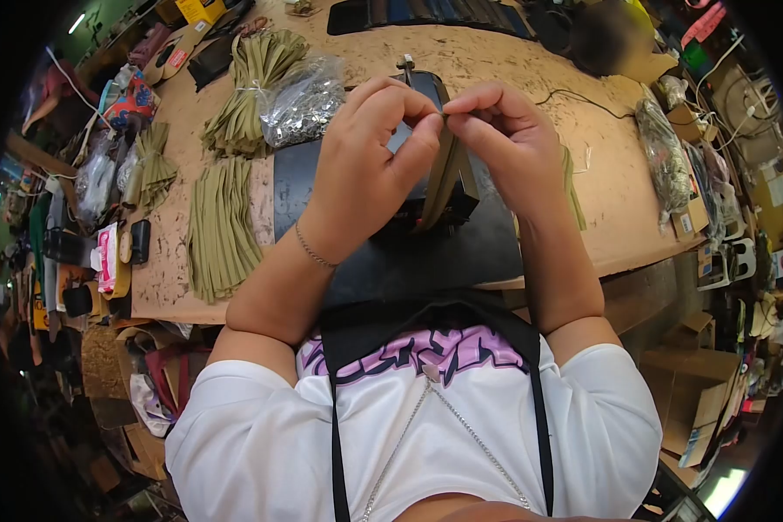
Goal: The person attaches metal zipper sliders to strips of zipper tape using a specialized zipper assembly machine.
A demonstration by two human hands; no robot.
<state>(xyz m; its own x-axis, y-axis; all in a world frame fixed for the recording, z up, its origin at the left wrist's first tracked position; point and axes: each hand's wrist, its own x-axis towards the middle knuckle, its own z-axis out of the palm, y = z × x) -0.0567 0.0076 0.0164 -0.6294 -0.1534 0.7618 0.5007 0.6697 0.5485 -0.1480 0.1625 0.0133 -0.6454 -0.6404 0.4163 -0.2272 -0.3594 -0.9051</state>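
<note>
Both hands are raised close together over a dark machine (463, 184) on a black mat (357, 270). My left hand (378, 143) and my right hand (505, 130) pinch the upper end of an olive strip (441, 170), which hangs down between them in front of the machine. The fingertips hide that end. To the left lie a row of flat olive strips (220, 228) and a tied bundle of more strips (239, 113). Beside the bundle is a clear plastic bag (303, 103) of small metal pieces.
A smaller olive bundle (155, 165) and a black case (140, 241) are at the left. Plastic-wrapped goods (661, 148) line the right table edge. Dark flat pieces (444, 10) and a blurred person (605, 35) are at the far side. Cardboard boxes (687, 378) stand below right.
</note>
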